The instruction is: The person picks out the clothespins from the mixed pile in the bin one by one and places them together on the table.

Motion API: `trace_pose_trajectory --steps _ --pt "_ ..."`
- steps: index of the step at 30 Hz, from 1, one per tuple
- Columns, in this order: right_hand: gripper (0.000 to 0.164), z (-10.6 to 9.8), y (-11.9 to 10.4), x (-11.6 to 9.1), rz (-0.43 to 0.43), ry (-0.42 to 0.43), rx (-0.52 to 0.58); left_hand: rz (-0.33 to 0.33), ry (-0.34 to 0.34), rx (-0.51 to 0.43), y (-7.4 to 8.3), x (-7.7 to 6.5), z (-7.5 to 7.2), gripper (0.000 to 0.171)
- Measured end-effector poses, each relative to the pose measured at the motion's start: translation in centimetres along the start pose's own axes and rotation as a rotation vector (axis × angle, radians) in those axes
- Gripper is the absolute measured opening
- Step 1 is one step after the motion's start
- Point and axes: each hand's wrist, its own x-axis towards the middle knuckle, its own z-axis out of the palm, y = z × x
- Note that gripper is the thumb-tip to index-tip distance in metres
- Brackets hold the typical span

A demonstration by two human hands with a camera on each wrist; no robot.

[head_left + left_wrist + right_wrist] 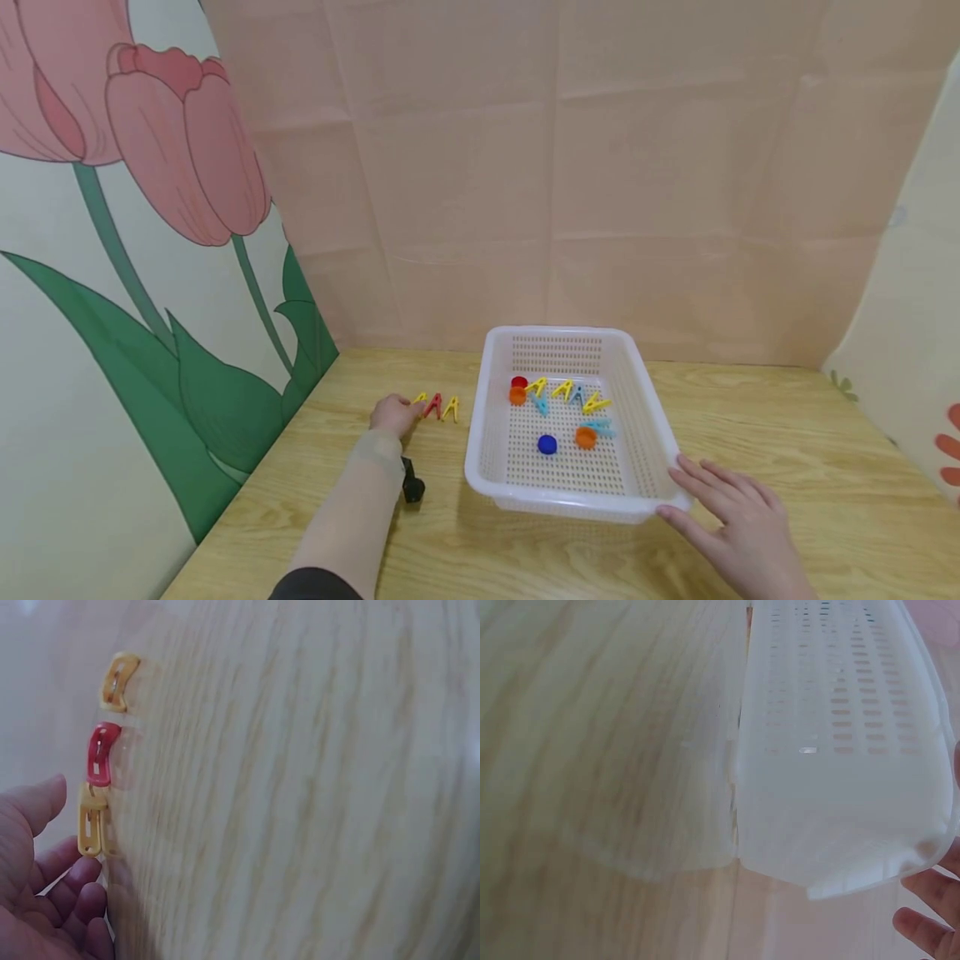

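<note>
My left hand point(393, 415) is at the left end of a short row of clothespins on the table. One fingertip touches the lower end of the nearest yellow clothespin point(90, 829), while the thumb stands apart from it. Beside that one lie a red clothespin point(432, 406) and another yellow clothespin point(450, 409). At the near right corner of a white plastic basket point(555, 498), my right hand point(738, 521) rests its fingertips and thumb along the rim with the fingers fairly straight. Inside the basket are yellow clothespins point(596, 403), light blue clothespins point(600, 427) and several bottle caps.
The caps are a blue cap point(547, 444), a red cap point(519, 382) and two orange caps, one being the orange cap point(586, 437) near the front. Wrinkled pinkish sheeting point(600, 167) hangs behind the wooden table point(757, 417). A tulip-painted wall point(150, 275) borders the left side.
</note>
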Motion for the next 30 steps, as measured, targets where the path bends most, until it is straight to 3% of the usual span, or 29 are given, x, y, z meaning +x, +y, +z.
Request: trace_pose_trajectory --steps 8,13,19,30 --pt "0.054 -0.1 0.0 0.2 0.0 -0.017 -0.006 0.004 -0.002 -0.075 0.4 0.2 -0.9 0.043" --pt "0.054 -0.1 0.0 0.1 0.002 -0.017 -0.005 0.032 -0.006 -0.11 1.6 0.0 -1.7 0.045" --pt "0.054 0.0 0.0 0.0 -0.004 -0.004 -0.004 0.106 -0.028 -0.159 4.3 -0.7 -2.7 0.044" --pt "0.055 -0.1 0.0 0.0 0.001 -0.004 0.001 0.264 -0.065 -0.238 10.6 -1.9 -3.5 0.043"
